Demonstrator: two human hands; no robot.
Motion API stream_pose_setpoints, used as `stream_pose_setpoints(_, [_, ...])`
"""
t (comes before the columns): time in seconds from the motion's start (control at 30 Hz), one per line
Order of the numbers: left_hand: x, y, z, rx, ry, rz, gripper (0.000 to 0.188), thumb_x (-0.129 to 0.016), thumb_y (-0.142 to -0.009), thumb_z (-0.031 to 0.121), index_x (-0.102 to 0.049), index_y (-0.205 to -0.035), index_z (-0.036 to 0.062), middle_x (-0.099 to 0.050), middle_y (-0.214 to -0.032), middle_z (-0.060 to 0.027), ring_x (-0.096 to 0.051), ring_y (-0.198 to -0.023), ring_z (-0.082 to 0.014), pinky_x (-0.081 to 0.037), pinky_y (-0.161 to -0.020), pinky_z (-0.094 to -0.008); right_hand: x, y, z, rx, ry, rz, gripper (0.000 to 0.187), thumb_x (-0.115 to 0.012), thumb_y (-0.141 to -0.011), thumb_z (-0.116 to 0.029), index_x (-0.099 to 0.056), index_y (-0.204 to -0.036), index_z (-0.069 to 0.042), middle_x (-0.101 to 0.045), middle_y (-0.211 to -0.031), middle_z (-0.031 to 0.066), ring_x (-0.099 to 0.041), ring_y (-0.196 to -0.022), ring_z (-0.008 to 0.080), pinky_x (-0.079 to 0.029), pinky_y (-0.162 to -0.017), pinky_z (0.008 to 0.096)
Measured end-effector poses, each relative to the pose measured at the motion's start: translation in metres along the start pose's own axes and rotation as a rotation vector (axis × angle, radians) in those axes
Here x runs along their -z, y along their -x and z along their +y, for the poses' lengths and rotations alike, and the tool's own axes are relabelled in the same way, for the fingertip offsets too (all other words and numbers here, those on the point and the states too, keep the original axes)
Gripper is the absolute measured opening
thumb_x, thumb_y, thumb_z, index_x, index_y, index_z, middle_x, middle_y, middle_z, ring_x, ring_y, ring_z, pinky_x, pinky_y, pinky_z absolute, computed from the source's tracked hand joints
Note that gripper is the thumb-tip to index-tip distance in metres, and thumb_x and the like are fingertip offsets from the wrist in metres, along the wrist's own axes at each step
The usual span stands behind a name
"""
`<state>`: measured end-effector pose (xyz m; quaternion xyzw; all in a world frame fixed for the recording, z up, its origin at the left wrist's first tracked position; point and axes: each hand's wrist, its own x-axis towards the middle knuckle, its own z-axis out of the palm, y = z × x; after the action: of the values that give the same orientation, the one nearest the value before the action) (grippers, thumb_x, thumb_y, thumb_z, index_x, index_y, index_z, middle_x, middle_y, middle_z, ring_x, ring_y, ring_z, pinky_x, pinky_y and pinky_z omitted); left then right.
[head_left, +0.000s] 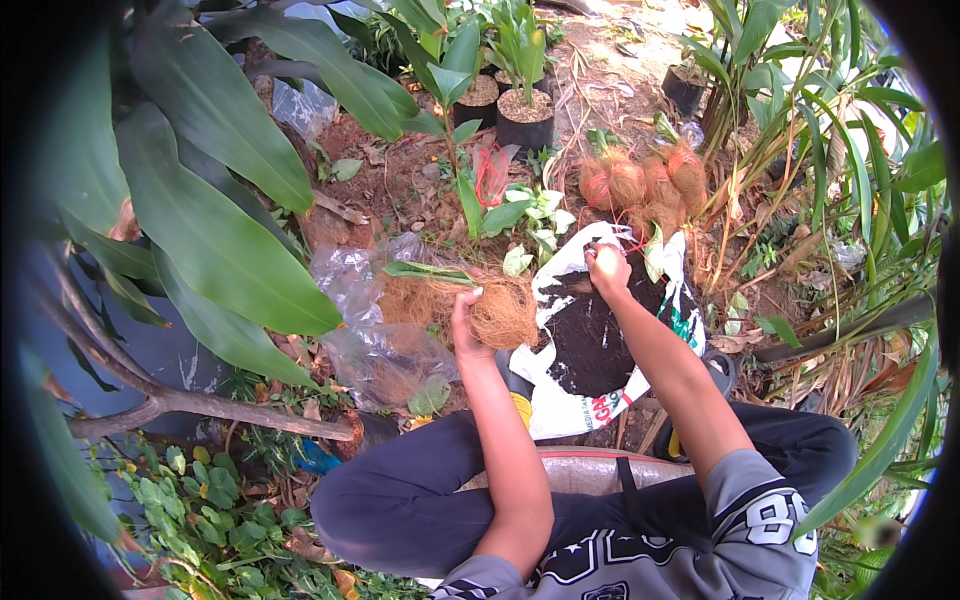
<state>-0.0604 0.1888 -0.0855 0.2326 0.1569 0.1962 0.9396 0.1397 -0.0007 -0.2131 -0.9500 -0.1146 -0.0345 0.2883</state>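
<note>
Left hand (pixel 472 328) clasps fibre (pixel 505 312) beside sack (pixel 556 405); right hand (pixel 607 268), grip unclear, curls near rim (pixel 592 236) above bare soil (pixel 590 340).

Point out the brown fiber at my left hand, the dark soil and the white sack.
Brown fiber (pixel 508 308): head view, middle of the clump.
Dark soil (pixel 592 350): head view, its upper surface.
White sack (pixel 548 400): head view, near left side.

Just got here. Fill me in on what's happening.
A seated person holds a clump of brown fibre in the left hand, with a green leaf lying along its top. The right hand is over an open white bag of dark soil; whether it grips anything is unclear. Fibre balls with red string lie beyond the bag.
</note>
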Motion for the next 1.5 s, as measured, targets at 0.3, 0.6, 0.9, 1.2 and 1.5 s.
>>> stream_pose_setpoints(0.3, [0.000,-0.005,-0.010,0.063,-0.005,-0.051,0.040,-0.053,-0.079,0.018,-0.051,-0.118,0.0088,-0.057,-0.109,-0.0135,-0.057,-0.102,-0.0281,-0.049,-0.087,-0.0447,0.021,-0.012,0.002,-0.110,-0.544,0.136,0.029,-0.058,-0.087,-0.023,-0.063,-0.100,0.002,-0.066,-0.092,0.0181,-0.065,-0.086,0.0297,-0.049,-0.077,0.0414])
stream_pose_setpoints(0.6, [-0.016,-0.003,-0.040,0.133,-0.090,-0.174,0.039,-0.055,-0.079,0.014,-0.050,-0.117,0.0046,-0.059,-0.107,-0.0134,-0.059,-0.099,-0.0246,-0.048,-0.088,-0.0378,0.151,0.027,-0.046,-0.251,-1.047,-0.314,0.023,-0.056,-0.094,-0.022,-0.061,-0.105,-0.002,-0.064,-0.081,0.0034,-0.049,-0.052,0.0059,-0.037,-0.044,0.0230])
stream_pose_setpoints(0.9, [-0.058,0.010,-0.055,0.222,-0.269,-0.377,0.052,-0.048,-0.079,0.016,-0.042,-0.128,0.0004,-0.050,-0.131,-0.0210,-0.056,-0.111,-0.0326,-0.051,-0.092,-0.0445,0.219,0.071,-0.070,0.105,-0.667,-0.428,0.028,-0.060,-0.092,-0.026,-0.067,-0.086,0.000,-0.063,-0.077,-0.0002,-0.053,-0.074,0.0072,-0.042,-0.072,0.0248])
stream_pose_setpoints(1.2, [-0.077,0.027,-0.061,0.282,-0.273,-0.492,0.063,-0.047,-0.079,0.018,-0.036,-0.136,-0.0040,-0.046,-0.136,-0.0203,-0.054,-0.115,-0.0287,-0.048,-0.096,-0.0410,0.230,0.087,-0.071,0.233,-0.834,-0.602,0.031,-0.060,-0.089,-0.024,-0.066,-0.090,0.006,-0.067,-0.082,0.0053,-0.057,-0.077,0.0104,-0.046,-0.074,0.0264])
stream_pose_setpoints(1.5, [-0.060,0.018,-0.073,0.245,-0.319,-0.413,0.038,-0.052,-0.083,0.015,-0.049,-0.117,-0.0005,-0.060,-0.110,-0.0162,-0.062,-0.100,-0.0261,-0.052,-0.087,-0.0397,0.230,0.083,-0.066,0.192,-0.659,-0.536,0.035,-0.061,-0.088,-0.030,-0.067,-0.090,0.004,-0.066,-0.080,0.0073,-0.057,-0.077,0.0135,-0.046,-0.074,0.0308])
